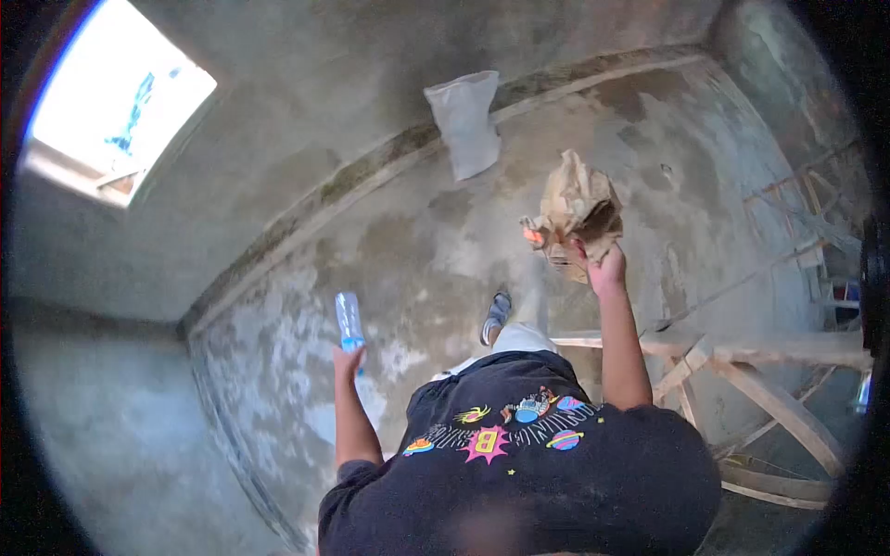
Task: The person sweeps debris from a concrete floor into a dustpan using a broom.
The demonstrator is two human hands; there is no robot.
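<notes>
A clear plastic bottle point(349, 315) with a blue band is in my left hand point(349, 358), its far end pointing up and away from me. My fingers are closed round its near part. Out to the right, my right hand point(607, 271) grips a crumpled brown paper bag point(573, 208), which looks torn and has an orange spot on its left side. Both hands are held off the floor, well apart from each other. Ahead, between them, a whitish sack point(465, 123) is at the foot of the wall.
Wooden framing point(742, 350) with crossed braces stands close on my right. The concrete floor point(399, 250) is stained and patchy. A bright window opening point(120, 93) is in the wall at upper left. My shoe point(498, 310) shows below me.
</notes>
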